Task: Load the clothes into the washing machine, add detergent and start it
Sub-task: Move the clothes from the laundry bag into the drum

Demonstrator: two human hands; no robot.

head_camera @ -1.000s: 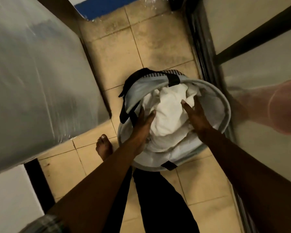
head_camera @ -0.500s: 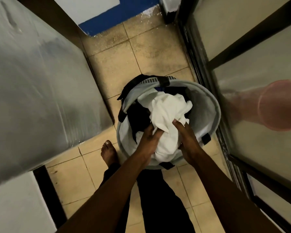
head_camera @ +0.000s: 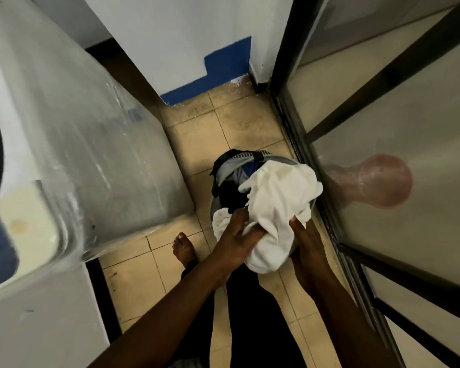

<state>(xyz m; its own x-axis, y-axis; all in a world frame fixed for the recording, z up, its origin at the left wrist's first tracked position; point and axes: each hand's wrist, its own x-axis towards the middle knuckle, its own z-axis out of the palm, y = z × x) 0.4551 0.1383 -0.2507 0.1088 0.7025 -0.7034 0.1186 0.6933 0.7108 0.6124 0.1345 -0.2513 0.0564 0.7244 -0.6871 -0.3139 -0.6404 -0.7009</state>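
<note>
Both yr hands on the white bundle, over the basket.

Yr left hand (head_camera: 237, 235) has its fingers curled into the white bundle (head_camera: 276, 205) of cloth from the left; yr right hand (head_camera: 302, 243) holds it from the right w/ the thumb on top, other fingers hidden under the fabric. The bundle hangs over the near-right part of the laundry basket (head_camera: 225, 168), covering much of its opening, a loose corner drooping by yr left wrist. Dark clothes (head_camera: 231, 195) lie inside the basket, w/ a bit of blue at the far side. The basket stands on the tiled floor (head_camera: 237, 123), btwn the film-wrapped washing machine (head_camera: 91, 155) on the left and a frosted glass door (head_camera: 383, 102) on the right. Yr bare foot (head_camera: 183, 248) is just left of the basket.
</note>
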